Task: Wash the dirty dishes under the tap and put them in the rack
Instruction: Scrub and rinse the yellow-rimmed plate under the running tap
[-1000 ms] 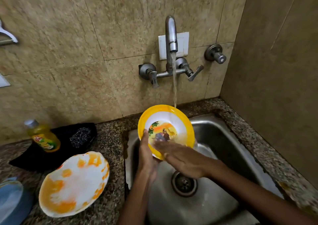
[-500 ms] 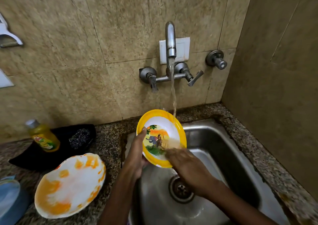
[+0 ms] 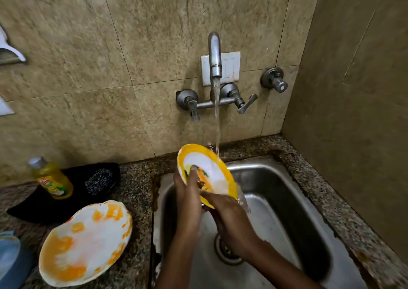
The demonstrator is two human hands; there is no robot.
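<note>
A small yellow-rimmed plate (image 3: pixel 209 167) with a cartoon picture is held tilted over the steel sink (image 3: pixel 287 191), its far rim under the running tap (image 3: pixel 215 54). My left hand (image 3: pixel 187 191) grips its left edge, thumb pressed on the picture. My right hand (image 3: pixel 227 213) holds the plate's lower rim, fingers against its face. A larger white plate (image 3: pixel 86 242) smeared with orange stains lies on the granite counter left of the sink. No rack is in view.
A yellow dish-soap bottle (image 3: pixel 51 180) and a dark scrubber (image 3: pixel 98 178) rest on a black tray (image 3: pixel 28 209) at the back left. A blue object (image 3: pixel 10 257) sits at the left edge. A tiled wall closes off the right side.
The plate has turned more edge-on to the left, and the water now hits its far right rim. My left thumb has slid onto the picture. The view has shifted downward.
</note>
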